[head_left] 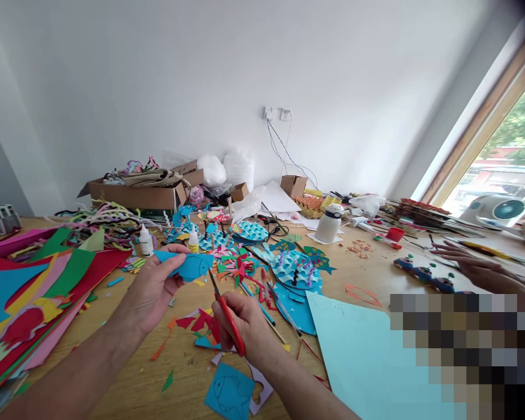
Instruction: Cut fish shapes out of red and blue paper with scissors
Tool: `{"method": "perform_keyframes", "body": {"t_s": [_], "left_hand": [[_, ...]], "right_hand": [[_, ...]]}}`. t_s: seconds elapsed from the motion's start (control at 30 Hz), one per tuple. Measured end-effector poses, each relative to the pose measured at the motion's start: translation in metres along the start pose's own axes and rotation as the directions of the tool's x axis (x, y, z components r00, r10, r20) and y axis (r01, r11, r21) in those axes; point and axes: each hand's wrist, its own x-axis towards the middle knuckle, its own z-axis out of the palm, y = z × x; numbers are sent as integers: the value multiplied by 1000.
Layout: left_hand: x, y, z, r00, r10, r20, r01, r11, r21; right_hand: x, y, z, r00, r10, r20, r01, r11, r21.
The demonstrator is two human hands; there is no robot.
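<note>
Between the thumb and fingers of my left hand (pixel 164 286) is a piece of blue paper (pixel 195 266) with a fish drawn on it. My right hand (pixel 245 324) grips red-handled scissors (pixel 233 326). Their blades point up and touch or nearly touch the right edge of the blue paper; I cannot tell which. Below my hands lies a blue paper square (pixel 230 391) with another drawn fish, partly over a cut lilac paper scrap (pixel 262 385). Red paper scraps (pixel 205 322) are strewn between my hands.
Coloured paper sheets (pixel 65 280) are stacked at left. Glue bottles (pixel 146 240) stand behind my left hand. Blue wavy paper crafts (pixel 295 268) and a light blue sheet (pixel 354 356) lie to the right. Another person's hand (pixel 485 265) is at far right, near a white thermos (pixel 329 223).
</note>
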Motion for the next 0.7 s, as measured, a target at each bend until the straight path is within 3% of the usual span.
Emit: {"method": "perform_keyframes", "body": {"t_s": [0.23, 0.5, 0.7], "left_hand": [[5, 9, -7, 997, -4, 76, -12, 977, 211], [3, 8, -7, 990, -36, 134, -2, 963, 271], [4, 16, -15, 964, -129, 232, 15, 899, 438]], "right_hand": [[1, -3, -4, 1000, -19, 18, 18, 999, 33], [1, -7, -5, 1000, -4, 12, 3, 998, 64], [3, -1, -9, 998, -31, 59, 25, 995, 99]]}}
